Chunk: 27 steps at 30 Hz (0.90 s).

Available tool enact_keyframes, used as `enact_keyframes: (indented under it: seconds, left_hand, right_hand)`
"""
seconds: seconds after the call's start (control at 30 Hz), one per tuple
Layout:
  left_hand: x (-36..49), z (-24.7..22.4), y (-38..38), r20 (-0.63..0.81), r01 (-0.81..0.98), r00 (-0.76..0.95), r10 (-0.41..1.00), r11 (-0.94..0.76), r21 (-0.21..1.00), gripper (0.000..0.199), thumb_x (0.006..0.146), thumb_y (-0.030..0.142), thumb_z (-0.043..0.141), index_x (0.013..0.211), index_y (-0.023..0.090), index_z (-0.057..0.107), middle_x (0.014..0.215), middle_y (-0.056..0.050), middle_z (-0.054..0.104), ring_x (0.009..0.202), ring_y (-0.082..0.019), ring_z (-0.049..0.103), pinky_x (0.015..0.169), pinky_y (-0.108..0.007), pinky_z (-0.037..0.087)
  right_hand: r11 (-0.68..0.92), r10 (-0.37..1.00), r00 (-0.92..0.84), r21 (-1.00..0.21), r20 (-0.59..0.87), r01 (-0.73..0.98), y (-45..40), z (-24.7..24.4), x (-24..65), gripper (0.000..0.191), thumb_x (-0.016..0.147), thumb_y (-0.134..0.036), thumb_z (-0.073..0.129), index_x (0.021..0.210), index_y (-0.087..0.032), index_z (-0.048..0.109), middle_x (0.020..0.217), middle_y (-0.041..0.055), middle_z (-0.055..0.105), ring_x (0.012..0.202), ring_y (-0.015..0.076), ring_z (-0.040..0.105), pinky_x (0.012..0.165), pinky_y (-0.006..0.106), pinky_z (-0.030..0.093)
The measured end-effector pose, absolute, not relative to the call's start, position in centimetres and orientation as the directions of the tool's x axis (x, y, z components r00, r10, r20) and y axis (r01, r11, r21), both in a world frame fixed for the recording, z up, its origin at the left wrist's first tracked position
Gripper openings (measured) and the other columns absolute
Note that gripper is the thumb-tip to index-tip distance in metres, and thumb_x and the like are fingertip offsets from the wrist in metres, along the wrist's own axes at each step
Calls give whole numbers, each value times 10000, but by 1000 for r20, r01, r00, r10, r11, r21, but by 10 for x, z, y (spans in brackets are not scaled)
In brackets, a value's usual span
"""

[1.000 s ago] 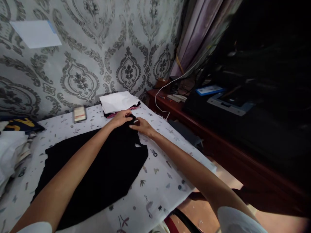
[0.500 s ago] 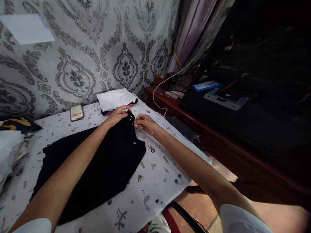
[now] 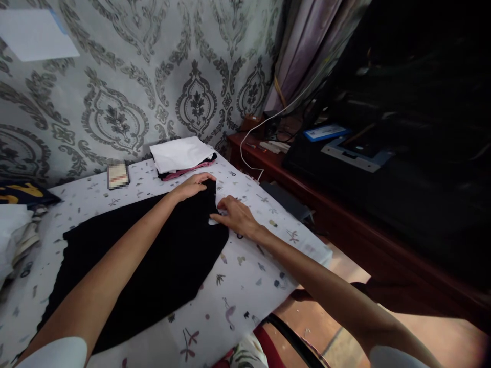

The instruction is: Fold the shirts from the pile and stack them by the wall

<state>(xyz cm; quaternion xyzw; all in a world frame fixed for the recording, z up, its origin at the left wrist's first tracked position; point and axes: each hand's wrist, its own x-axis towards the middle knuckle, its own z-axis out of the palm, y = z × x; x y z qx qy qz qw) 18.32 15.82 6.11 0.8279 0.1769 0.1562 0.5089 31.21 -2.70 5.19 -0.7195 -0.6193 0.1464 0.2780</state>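
Observation:
A black garment point(image 3: 164, 266) lies spread on a white tablecloth point(image 3: 245, 276) with small printed figures. My left hand point(image 3: 191, 187) is at its far corner, with the fingertips and thumb closed on the cloth. Beside the garment's right edge is my right hand point(image 3: 238, 219), its thumb and bent forefinger apart. That thumb touches the edge by a small white patch, which could be a label or tablecloth showing through; I cannot tell which.
Behind my left hand sits a stack of folded clothes point(image 3: 182, 155), white on top. A small box point(image 3: 118, 175) stands near the wall. White cloth point(image 3: 11, 235) lies at the left. To the right are a dark red desk point(image 3: 276, 156), a white cable point(image 3: 242, 148) and a large dark screen point(image 3: 414, 153).
My right hand has slid toward me along the garment's edge, and its pinch has loosened. Under my left hand the bunched corner now lies flatter and straighter.

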Motion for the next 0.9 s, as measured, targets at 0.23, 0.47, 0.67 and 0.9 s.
enact_keyframes:
  seconds: [0.23,0.47,0.67,0.9]
  left_hand:
    - [179,62,156,140,98,875,463,-454,886,474,701,94,508,1144,206,637,1357,-65,623,1348,-242,504,1163,-430,326]
    - [180,54,156,128,150,875,466,-514,845,485,694,105,507,1156,214,608,1279,-57,634,1266,-231,546,1086,-397,398]
    - [174,64,142,164,354,826,540,-723,594,426,763,107,531,1172,210,591,1193,-101,624,1159,-272,577,1007,-426,434]
    - [139,108,53,262,278,818,512,-751,599,214,935,428,519,889,224,565,840,-30,624,757,-195,569,729,-322,441]
  right_hand:
    - [-130,939,326,-765,109,631,-42,51,310,194,680,-137,614,659,-228,444,655,-35,546,642,148,529,611,271,391]
    - [-101,928,314,-948,-199,-302,-55,56,313,344,620,-263,767,872,-235,535,763,-6,715,650,140,627,531,221,412]
    - [-77,918,311,-879,-247,-471,-70,58,315,313,641,-253,816,880,-209,618,738,0,712,594,102,598,462,185,389]
    - [-36,932,289,-847,-220,-530,-59,61,314,215,715,-174,794,834,-217,620,741,-34,655,603,87,609,560,203,528]
